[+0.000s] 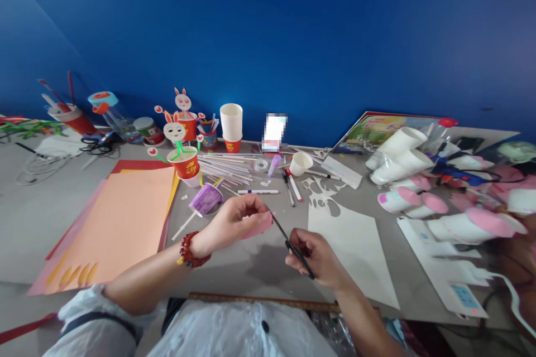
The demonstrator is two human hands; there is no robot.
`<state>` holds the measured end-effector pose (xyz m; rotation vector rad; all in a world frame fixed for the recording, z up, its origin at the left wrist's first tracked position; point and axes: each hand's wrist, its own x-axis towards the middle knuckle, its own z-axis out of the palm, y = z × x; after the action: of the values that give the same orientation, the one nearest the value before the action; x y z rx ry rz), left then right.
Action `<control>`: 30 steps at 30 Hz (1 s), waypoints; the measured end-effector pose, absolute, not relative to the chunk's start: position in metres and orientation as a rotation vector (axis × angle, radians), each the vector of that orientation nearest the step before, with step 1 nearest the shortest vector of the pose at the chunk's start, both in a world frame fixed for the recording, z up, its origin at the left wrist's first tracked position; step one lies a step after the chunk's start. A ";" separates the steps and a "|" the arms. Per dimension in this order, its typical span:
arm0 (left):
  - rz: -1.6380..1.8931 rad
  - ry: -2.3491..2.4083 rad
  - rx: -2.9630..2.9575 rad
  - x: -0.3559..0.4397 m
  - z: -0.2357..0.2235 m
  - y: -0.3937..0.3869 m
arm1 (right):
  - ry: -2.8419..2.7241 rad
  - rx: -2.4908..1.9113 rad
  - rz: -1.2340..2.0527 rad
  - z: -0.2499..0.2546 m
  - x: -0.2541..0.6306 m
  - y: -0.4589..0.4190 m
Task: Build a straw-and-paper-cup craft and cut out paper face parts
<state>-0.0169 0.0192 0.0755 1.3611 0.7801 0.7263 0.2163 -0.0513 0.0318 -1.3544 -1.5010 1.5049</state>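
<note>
My left hand (237,220) pinches a small piece of pink paper (258,226) above the table. In my right hand (312,256) is a pair of dark scissors (290,245), its blades reaching up and left to the paper's edge. Whether the blades are parted I cannot make out. Left of my left hand lies a purple-coloured paper cup (206,199) on its side, with a white stick by it. A white sheet with cut-out holes (355,245) lies to the right, partly behind my right hand.
Coloured paper sheets (121,217) are stacked at left. Two red paper cups with rabbit figures (185,163) stand behind, near a tall stack of white cups (231,121). Paper straws (226,167), markers (294,184) and an open white cup (300,164) lie mid-table. A power strip (444,268) is at right.
</note>
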 end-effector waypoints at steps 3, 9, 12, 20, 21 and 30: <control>0.706 0.782 1.389 -0.018 0.076 0.021 | -1.510 -1.360 1.499 0.035 0.218 -0.051; 0.668 0.745 1.418 -0.020 0.085 0.025 | -1.607 -1.381 1.433 0.043 0.222 -0.049; 0.660 0.751 1.436 -0.020 0.088 0.025 | -1.648 -1.373 1.385 0.043 0.223 -0.048; 0.617 0.753 1.446 -0.020 0.093 0.027 | -1.720 -1.407 1.294 0.044 0.226 -0.044; 0.610 0.758 1.446 -0.020 0.094 0.027 | -1.727 -1.419 1.266 0.044 0.226 -0.045; 0.634 0.776 1.595 -0.015 0.091 0.022 | -1.256 -1.279 1.282 0.052 0.207 -0.041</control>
<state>-0.0149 0.0224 0.0913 1.5948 0.7760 0.6336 0.2071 -0.0410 0.0524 -1.2789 -1.2563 1.2817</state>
